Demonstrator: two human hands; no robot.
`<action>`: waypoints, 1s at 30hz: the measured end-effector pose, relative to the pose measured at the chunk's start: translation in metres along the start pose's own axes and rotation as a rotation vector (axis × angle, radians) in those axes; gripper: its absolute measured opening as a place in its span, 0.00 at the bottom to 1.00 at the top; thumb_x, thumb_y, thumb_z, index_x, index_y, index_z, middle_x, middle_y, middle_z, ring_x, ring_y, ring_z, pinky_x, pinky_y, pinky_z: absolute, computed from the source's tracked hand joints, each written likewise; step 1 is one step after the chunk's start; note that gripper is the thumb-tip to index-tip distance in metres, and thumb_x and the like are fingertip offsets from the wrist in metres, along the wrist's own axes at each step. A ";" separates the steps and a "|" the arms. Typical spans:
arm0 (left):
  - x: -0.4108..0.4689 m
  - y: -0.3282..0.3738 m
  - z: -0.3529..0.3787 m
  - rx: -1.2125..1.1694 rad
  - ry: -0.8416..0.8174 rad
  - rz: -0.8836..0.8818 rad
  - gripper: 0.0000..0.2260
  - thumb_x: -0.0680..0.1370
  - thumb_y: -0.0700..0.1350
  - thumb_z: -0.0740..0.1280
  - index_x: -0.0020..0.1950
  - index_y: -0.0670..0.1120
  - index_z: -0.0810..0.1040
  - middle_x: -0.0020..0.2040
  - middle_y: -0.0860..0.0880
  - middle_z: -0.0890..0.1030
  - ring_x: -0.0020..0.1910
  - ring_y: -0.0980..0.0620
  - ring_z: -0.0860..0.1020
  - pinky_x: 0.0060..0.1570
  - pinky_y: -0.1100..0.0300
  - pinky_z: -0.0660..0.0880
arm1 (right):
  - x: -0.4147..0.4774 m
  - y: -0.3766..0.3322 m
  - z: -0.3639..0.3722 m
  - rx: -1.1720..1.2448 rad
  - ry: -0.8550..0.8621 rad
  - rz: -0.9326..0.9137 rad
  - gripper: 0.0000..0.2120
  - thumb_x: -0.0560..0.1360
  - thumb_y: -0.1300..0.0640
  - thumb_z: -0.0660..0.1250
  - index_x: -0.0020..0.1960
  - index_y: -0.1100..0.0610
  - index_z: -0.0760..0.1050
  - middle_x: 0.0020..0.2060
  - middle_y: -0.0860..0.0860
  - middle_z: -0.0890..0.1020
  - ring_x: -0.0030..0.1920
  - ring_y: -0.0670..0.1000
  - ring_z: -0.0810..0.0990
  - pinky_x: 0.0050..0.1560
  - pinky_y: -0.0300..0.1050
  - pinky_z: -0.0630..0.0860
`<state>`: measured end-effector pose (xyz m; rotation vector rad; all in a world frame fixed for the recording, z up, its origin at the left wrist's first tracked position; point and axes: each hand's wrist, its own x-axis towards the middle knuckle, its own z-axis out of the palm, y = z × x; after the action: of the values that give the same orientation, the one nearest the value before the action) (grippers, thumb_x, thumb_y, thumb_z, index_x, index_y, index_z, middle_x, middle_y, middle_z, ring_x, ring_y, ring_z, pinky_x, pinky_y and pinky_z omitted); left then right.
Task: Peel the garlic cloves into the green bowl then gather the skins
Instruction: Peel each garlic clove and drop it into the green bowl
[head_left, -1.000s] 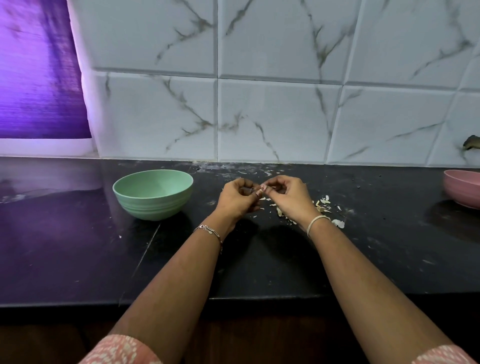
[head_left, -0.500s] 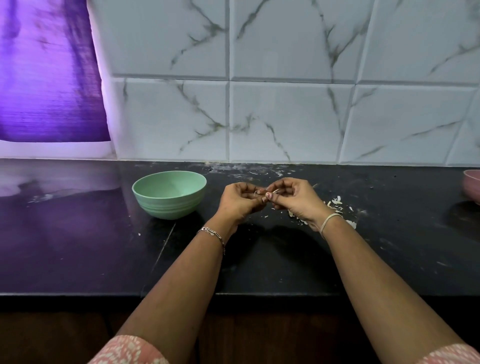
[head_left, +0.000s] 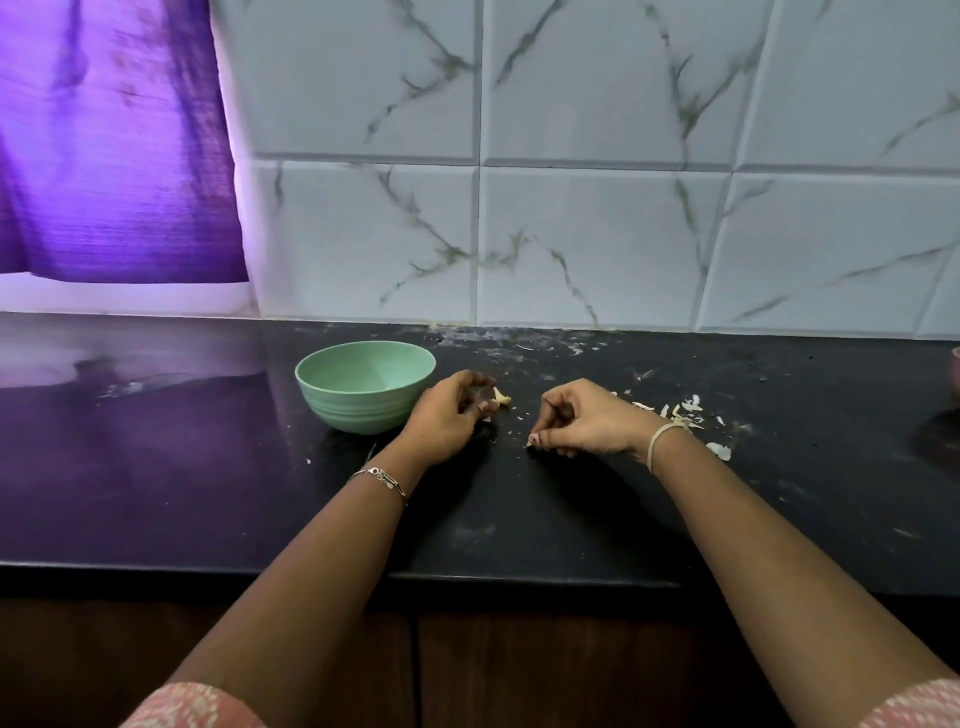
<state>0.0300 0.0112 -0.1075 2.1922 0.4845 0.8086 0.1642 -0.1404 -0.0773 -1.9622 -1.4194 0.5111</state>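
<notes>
The green bowl (head_left: 358, 410) stands on the black counter (head_left: 519, 519), just left of my hands. My left hand (head_left: 447, 415) is beside the bowl's right wall and pinches a small pale garlic clove (head_left: 502, 399) at its fingertips. My right hand (head_left: 587, 423) is low over the counter, fingers curled, pinching a tiny bit of garlic skin (head_left: 529, 442) between thumb and finger. Loose garlic skins (head_left: 680, 410) lie scattered on the counter behind my right wrist. What is inside the bowl is hidden by its rim.
A marbled white tile wall (head_left: 597, 234) rises behind the counter. A purple curtain (head_left: 114, 156) hangs at the back left. The edge of a pink bowl (head_left: 956, 371) shows at the far right. The counter's front edge runs under my forearms.
My hands, joined on the clove before, have pulled apart. The left keeps the clove near the bowl; the right dropped toward the counter with a bit of skin. The camera view shifted left.
</notes>
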 end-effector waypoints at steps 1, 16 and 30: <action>-0.001 0.000 0.001 0.042 -0.003 0.017 0.13 0.78 0.34 0.64 0.60 0.45 0.77 0.47 0.50 0.82 0.45 0.55 0.80 0.47 0.73 0.74 | 0.000 -0.003 0.000 -0.027 -0.016 0.011 0.08 0.73 0.65 0.72 0.38 0.58 0.75 0.40 0.61 0.83 0.29 0.46 0.77 0.30 0.36 0.74; 0.000 -0.007 0.005 0.282 -0.096 0.024 0.22 0.79 0.35 0.57 0.73 0.46 0.66 0.64 0.45 0.78 0.64 0.46 0.74 0.65 0.57 0.68 | 0.012 -0.040 -0.009 -0.457 -0.166 0.068 0.05 0.74 0.63 0.71 0.48 0.61 0.84 0.35 0.50 0.85 0.31 0.42 0.81 0.41 0.37 0.79; 0.000 -0.012 0.005 0.265 -0.067 -0.014 0.25 0.80 0.40 0.61 0.75 0.43 0.58 0.63 0.45 0.78 0.64 0.45 0.74 0.64 0.54 0.69 | 0.006 -0.092 -0.043 -0.715 -0.022 -0.020 0.02 0.72 0.60 0.75 0.43 0.59 0.83 0.35 0.51 0.85 0.33 0.45 0.83 0.38 0.36 0.77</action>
<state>0.0324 0.0168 -0.1188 2.4471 0.6011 0.6933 0.1310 -0.1281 0.0179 -2.4779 -1.7974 -0.0063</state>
